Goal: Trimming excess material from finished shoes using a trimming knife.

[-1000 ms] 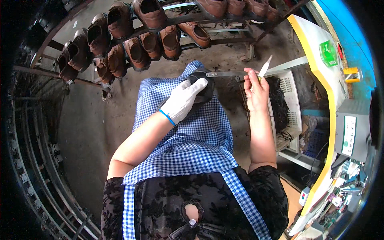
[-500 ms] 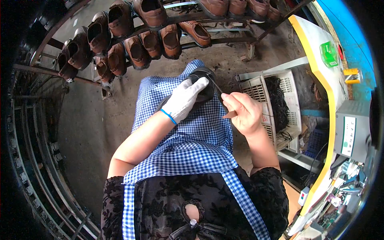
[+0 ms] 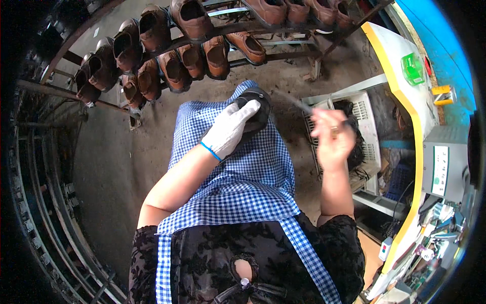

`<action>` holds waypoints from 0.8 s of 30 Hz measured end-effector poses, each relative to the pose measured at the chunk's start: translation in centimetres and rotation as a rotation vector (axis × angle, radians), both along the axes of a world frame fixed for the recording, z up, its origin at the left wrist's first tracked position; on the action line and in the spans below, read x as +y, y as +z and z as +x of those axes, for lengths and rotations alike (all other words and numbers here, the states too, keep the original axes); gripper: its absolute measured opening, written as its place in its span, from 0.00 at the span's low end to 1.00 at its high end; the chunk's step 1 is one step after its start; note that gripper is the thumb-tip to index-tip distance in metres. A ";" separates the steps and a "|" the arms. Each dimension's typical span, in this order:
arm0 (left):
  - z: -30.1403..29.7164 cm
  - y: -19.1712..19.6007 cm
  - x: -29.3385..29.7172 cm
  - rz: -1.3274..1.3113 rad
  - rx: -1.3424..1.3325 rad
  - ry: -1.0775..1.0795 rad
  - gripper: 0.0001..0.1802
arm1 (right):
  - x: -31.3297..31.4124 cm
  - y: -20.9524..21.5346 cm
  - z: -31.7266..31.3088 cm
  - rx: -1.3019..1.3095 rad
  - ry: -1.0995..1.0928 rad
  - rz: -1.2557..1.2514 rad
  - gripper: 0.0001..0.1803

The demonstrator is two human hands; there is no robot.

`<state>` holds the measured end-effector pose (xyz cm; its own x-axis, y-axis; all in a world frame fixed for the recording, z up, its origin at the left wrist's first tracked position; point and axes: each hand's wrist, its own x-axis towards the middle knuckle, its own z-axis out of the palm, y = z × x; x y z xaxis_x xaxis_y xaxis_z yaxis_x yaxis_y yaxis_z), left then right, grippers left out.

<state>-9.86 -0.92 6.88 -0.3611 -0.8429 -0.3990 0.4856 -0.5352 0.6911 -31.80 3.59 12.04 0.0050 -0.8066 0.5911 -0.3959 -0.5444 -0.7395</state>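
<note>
My left hand (image 3: pixel 229 127), in a white glove with a blue cuff edge, grips a black shoe (image 3: pixel 262 107) against my lap. The thumb lies across the shoe's upper side; the palm hides much of the rest. Under it spreads my blue-and-white checked apron (image 3: pixel 230 177). To the right, bare and smeared by motion, my right hand (image 3: pixel 334 139) is raised with its fingers closed around a thin pointed metal tool (image 3: pixel 299 104). The tool's tip points left toward the shoe and stands apart from it. Its exact kind is blurred.
Brown leather shoes (image 3: pixel 190 17) line a two-tier metal rack (image 3: pixel 281 57) ahead. On my right stands a pale plastic crate (image 3: pixel 372 131) with black strips in it. Beyond it are a yellow-edged white bench (image 3: pixel 405 93) and a green box (image 3: pixel 413 69). Metal rails (image 3: pixel 45 197) run along the left.
My right hand has moved right and away from the shoe, drawing the tool's tip off it. My left hand still holds the shoe in nearly the same place.
</note>
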 end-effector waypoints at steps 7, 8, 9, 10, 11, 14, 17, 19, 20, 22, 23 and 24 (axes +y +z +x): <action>0.9 2.9 1.1 -0.180 -0.078 -0.131 0.20 | -1.6 7.3 -12.7 -0.478 -0.715 -0.338 0.16; 1.1 3.2 1.8 -0.164 -0.093 -0.103 0.20 | -2.1 8.3 -14.7 -0.451 -0.816 -0.405 0.17; 1.6 3.0 1.8 -0.085 -0.064 -0.062 0.21 | -4.8 8.4 -17.1 -0.376 -0.920 -0.360 0.17; 1.8 2.8 2.4 -0.050 -0.030 -0.036 0.22 | -5.5 8.8 -19.1 -0.276 -0.950 -0.364 0.17; 1.9 3.6 2.8 -0.043 -0.027 -0.029 0.25 | -6.2 8.6 -21.3 -0.238 -0.978 -0.344 0.17; 3.1 4.0 3.5 -0.055 -0.051 -0.042 0.27 | -8.4 7.9 -26.7 -0.094 -0.979 -0.194 0.19; 3.4 4.6 3.8 -0.068 -0.040 0.001 0.26 | -10.4 6.9 -30.2 0.167 -1.260 -0.229 0.21; 3.6 5.2 4.0 -0.072 -0.005 0.046 0.25 | -9.5 8.4 -26.7 0.112 -1.213 -0.407 0.23; 4.0 4.9 3.9 -0.091 -0.036 0.032 0.25 | -9.1 9.3 -22.8 -0.094 -1.007 -0.423 0.19; 4.5 5.1 3.3 -0.106 -0.014 -0.033 0.27 | -7.5 9.4 -16.1 -0.084 -0.698 -0.266 0.12; 4.7 5.0 3.4 -0.086 -0.016 -0.024 0.28 | -6.4 9.3 -12.0 -0.052 -0.563 -0.027 0.11; 4.8 4.9 3.8 -0.071 -0.021 0.000 0.29 | -5.9 8.1 -8.8 -0.081 -0.239 0.117 0.09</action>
<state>-5.05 2.89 11.80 -0.3534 -0.8693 -0.3456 0.4707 -0.4845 0.7374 -40.56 -2.29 20.15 -0.2367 -0.8423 0.4843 -0.4397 -0.3517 -0.8264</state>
